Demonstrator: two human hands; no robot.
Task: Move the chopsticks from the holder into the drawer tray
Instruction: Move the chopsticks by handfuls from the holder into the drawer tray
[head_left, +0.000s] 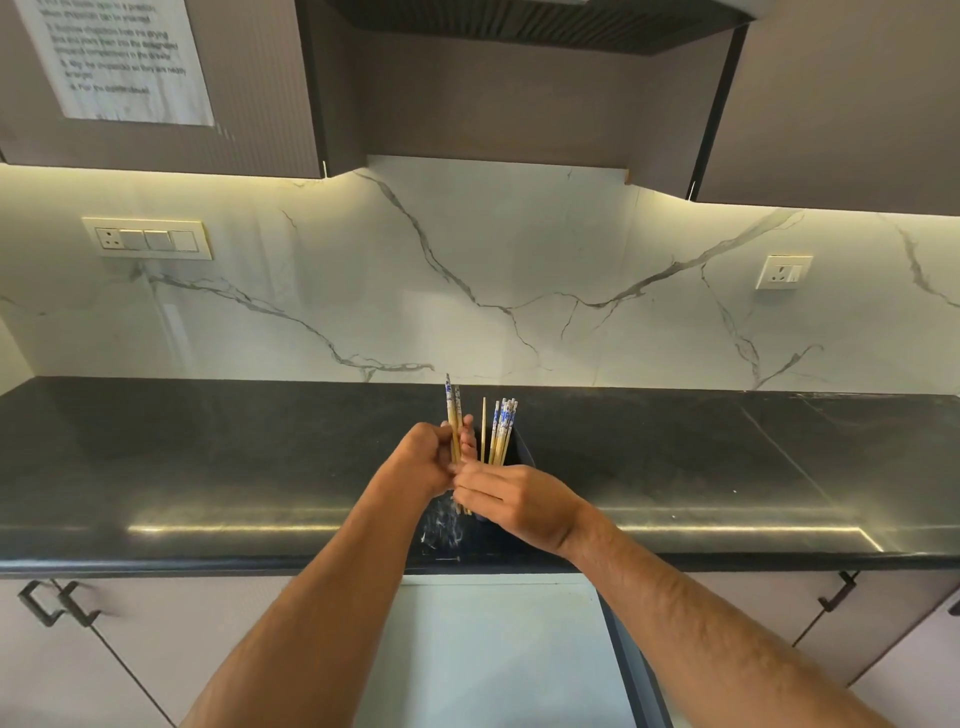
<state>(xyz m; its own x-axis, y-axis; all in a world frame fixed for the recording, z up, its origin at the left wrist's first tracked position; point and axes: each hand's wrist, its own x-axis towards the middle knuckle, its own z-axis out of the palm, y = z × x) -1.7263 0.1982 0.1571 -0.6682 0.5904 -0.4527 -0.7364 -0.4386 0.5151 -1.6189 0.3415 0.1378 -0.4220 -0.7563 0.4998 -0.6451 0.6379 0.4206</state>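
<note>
Taped to the upper cabinet door (249, 78), above the wall switch plate (147, 238): a printed instruction sheet (119, 57), blurred, only scattered words such as "chopsticks" and "drawer" legible.

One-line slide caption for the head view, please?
Left hand holds two chopsticks upright; right hand at their lower ends, beside the holder.

A dark, glossy stone countertop (208, 467) ran across the middle of the frame from the left edge to the right, its front lip catching a bright strip of reflected light. A seam crossed its surface at the right side. Near the centre stood a dark holder (519, 453), resting directly on the counter and partly hidden by hands, with chopsticks (501, 428) rising upright from it. A whitish scuffed patch (441, 530) marked the counter's front centre.
</note>
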